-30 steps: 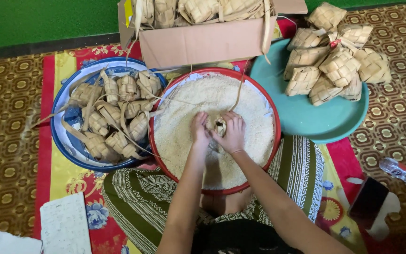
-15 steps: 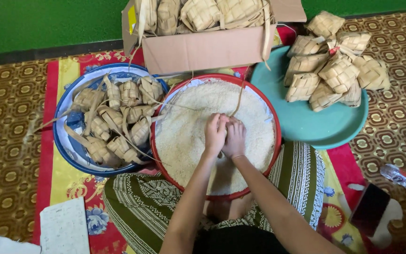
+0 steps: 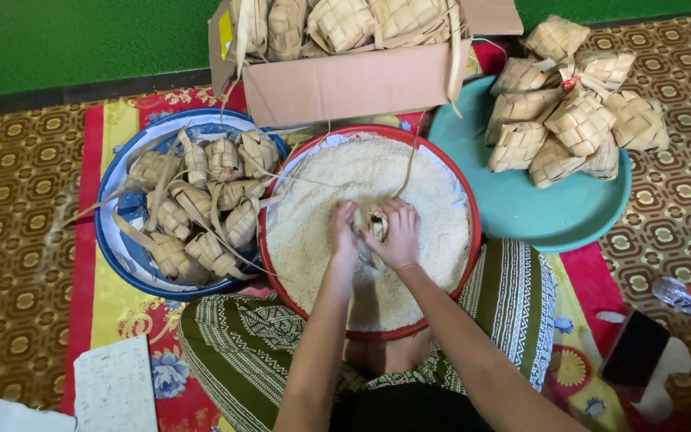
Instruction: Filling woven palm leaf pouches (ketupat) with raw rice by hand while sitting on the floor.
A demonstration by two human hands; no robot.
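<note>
A small woven palm-leaf pouch [image 3: 376, 223] sits between both my hands, just above the white rice in the red-rimmed round tray [image 3: 469, 202]. My left hand [image 3: 345, 234] grips its left side. My right hand [image 3: 399, 234] grips its right side, fingers curled over the top. A long leaf strip [image 3: 408, 164] trails from the pouch toward the cardboard box. The pouch's lower half is hidden by my fingers.
A blue basin [image 3: 118, 248] of woven pouches with loose strips lies to the left. A teal tray [image 3: 537, 216] with several fuller pouches lies to the right. A cardboard box [image 3: 345, 84] of pouches stands behind. A plastic bottle [image 3: 685, 298] and dark phone [image 3: 636, 349] lie at right.
Both hands have drawn together around the pouch and lifted it slightly off the rice; the view has shifted a little.
</note>
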